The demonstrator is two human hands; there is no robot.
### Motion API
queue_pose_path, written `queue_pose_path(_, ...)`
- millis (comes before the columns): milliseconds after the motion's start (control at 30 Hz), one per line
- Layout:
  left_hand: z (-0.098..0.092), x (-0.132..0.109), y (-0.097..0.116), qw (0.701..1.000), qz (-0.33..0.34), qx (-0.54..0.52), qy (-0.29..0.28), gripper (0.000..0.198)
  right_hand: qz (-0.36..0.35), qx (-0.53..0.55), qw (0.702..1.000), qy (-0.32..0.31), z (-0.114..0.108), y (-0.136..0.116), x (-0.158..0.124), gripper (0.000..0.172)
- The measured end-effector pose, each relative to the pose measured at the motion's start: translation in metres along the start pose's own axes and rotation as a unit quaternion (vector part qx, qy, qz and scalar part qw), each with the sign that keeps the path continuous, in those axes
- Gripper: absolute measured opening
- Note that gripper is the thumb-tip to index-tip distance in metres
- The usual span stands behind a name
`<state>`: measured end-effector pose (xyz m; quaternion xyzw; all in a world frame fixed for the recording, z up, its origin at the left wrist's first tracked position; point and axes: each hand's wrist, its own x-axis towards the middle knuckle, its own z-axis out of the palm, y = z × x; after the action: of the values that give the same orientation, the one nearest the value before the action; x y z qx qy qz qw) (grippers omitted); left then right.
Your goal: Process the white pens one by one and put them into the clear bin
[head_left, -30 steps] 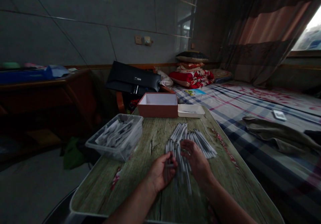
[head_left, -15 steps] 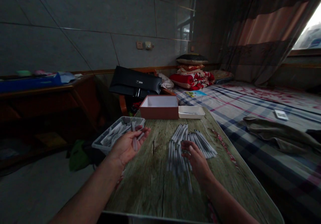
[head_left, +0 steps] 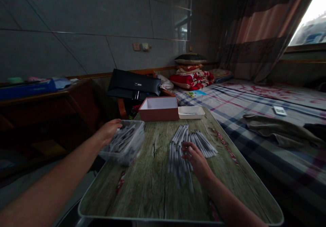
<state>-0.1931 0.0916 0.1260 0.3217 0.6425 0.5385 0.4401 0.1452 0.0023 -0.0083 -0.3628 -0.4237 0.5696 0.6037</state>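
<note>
My left hand [head_left: 111,131] is at the left rim of a clear plastic bin [head_left: 139,135], its fingers closed over the edge. Inside the bin lie many thin grey-white pen-like sticks [head_left: 123,138], too blurred to tell their exact kind. My right hand [head_left: 197,159] rests by the spread of similar slim grey sticks [head_left: 178,133] on the table, its fingers loosely curved and apart. It partly covers the near bundle. Another fan of these sticks [head_left: 202,144] lies just to its right.
At the far end of the wood-patterned table [head_left: 147,189] stand a brown open box [head_left: 159,115] and a shallow white tray [head_left: 191,114]. A bed with a checked sheet [head_left: 224,101] runs along the right side. A wooden desk [head_left: 76,94] is at the left.
My left hand has let go of the few sticks it held and moved left onto the bin's rim. The bin has shifted nearer to me. My right hand stays by the sticks.
</note>
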Motion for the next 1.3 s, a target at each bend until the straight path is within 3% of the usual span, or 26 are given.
queue_pose_path(133,0.0,-0.008,-0.01,0.988,0.051,0.146,-0.016,0.029,0.002,0.007,1.0,0.006,0.0,0.001,0.0,0.031)
queue_pose_path(233,0.008,-0.02,-0.013,0.949,0.188,0.252,-0.014,0.027,-0.012,0.025,0.999,0.032,0.001,-0.002,0.0,0.03)
queue_pose_path(333,0.026,-0.046,-0.019,0.919,0.309,0.237,-0.063,0.026,-0.038,0.058,0.993,0.1,-0.001,-0.005,0.002,0.03)
queue_pose_path(433,0.051,-0.075,-0.037,0.908,0.34,0.198,-0.141,0.024,-0.053,0.063,0.984,0.155,-0.005,-0.006,0.005,0.031)
queue_pose_path(567,0.087,-0.093,-0.074,0.885,0.339,0.223,-0.226,0.025,-0.055,0.043,0.983,0.171,-0.01,-0.004,0.008,0.033)
queue_pose_path(767,0.135,-0.067,-0.109,0.801,0.341,0.431,-0.237,0.027,-0.055,0.042,0.983,0.171,-0.01,-0.004,0.008,0.032)
queue_pose_path(1000,0.186,-0.023,-0.118,0.79,0.254,0.522,-0.197,0.015,-0.059,0.011,0.984,0.169,-0.007,-0.007,0.007,0.03)
queue_pose_path(1067,0.197,-0.015,-0.119,0.787,0.222,0.539,-0.203,0.02,-0.055,0.013,0.984,0.169,-0.007,-0.007,0.007,0.029)
queue_pose_path(1167,0.207,-0.006,-0.119,0.781,0.179,0.555,-0.224,0.035,-0.047,0.013,0.985,0.167,-0.007,-0.006,0.006,0.029)
queue_pose_path(1300,0.209,-0.001,-0.115,0.777,0.135,0.557,-0.259,0.035,-0.05,0.017,0.987,0.151,-0.008,-0.005,0.006,0.03)
